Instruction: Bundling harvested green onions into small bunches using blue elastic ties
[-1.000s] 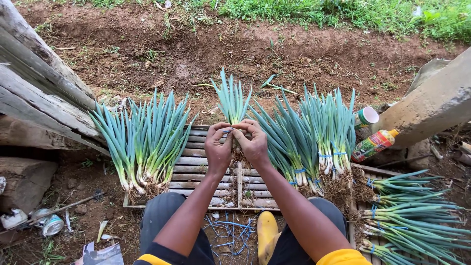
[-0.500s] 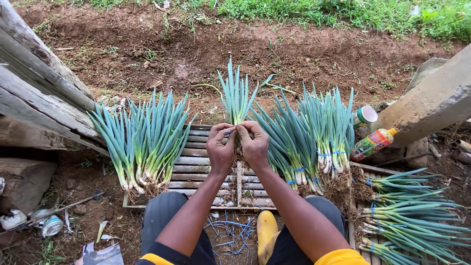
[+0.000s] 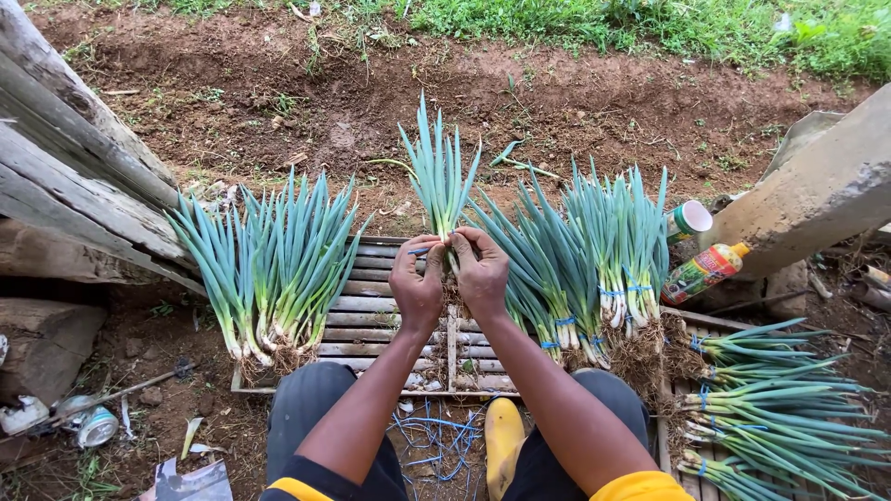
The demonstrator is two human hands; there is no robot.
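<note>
Both hands close their grip low on a small bunch of green onions point(image 3: 438, 176), the left hand point(image 3: 417, 286) and right hand point(image 3: 481, 276) pinching a blue tie point(image 3: 419, 250) at the pale stalk bases above a slatted wooden crate point(image 3: 371, 315). The bunch looks light and easily bruised, its leaves limp, so the firmer base seems the safest hold. Loose onions point(image 3: 269, 269) lie left, tied bundles point(image 3: 594, 269) right.

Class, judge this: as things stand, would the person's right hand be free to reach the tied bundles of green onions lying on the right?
Probably not at once: the right hand and left hand both grip a bunch. The tied bundles lie close, nothing between.
</note>
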